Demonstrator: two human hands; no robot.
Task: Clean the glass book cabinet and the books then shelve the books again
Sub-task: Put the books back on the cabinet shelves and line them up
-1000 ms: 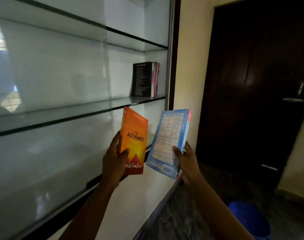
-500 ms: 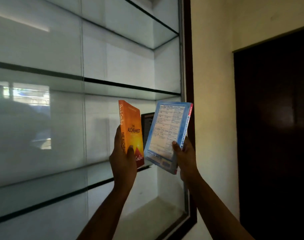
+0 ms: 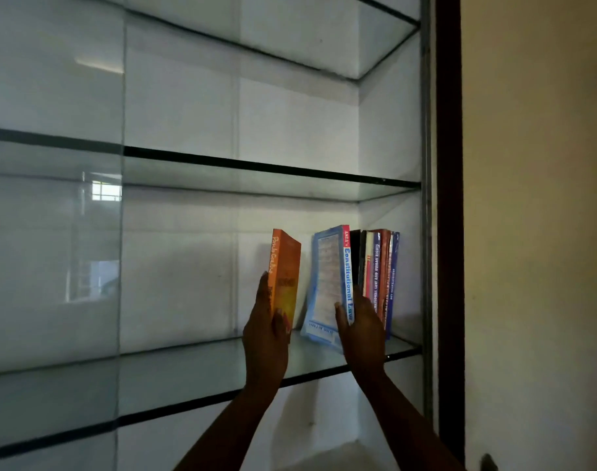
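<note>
A person holds two paperbacks upright over a glass shelf [image 3: 205, 365] at the right end of a glass book cabinet [image 3: 426, 130]. The left hand [image 3: 265, 338] grips an orange book [image 3: 285, 277] low on its spine, thumb along the spine and fingers curled over the front cover. The right hand [image 3: 361, 331] pinches a blue book [image 3: 327, 283] near its lower edge, thumb on the printed back cover and the other fingers out of sight on its far side. The blue book leans to the right, its top just beside a row of books [image 3: 380, 273] standing against the cabinet's right wall; the orange book stands apart to its left. Another glass shelf [image 3: 256, 169] spans the cabinet above, with a third higher up. A sliding glass pane [image 3: 52, 266] covers the left part and carries the reflection of a window [image 3: 107, 192]. A dark wooden frame [image 3: 448, 232] bounds the cabinet on the right, next to a cream wall [image 3: 535, 232]. The orange spine reads "Paulo Coelho"; the blue spine reads "ASIA's Constitutional Law"; one spine in the row reads "LAW AND HUMAN RIGHTS", its start hidden by the right hand. The orange cover's title is blurred. The hands hide the bottoms of both held books, so whether either touches the shelf cannot be told. A small dark object [image 3: 489, 464] is cut off at the lower right corner.
</note>
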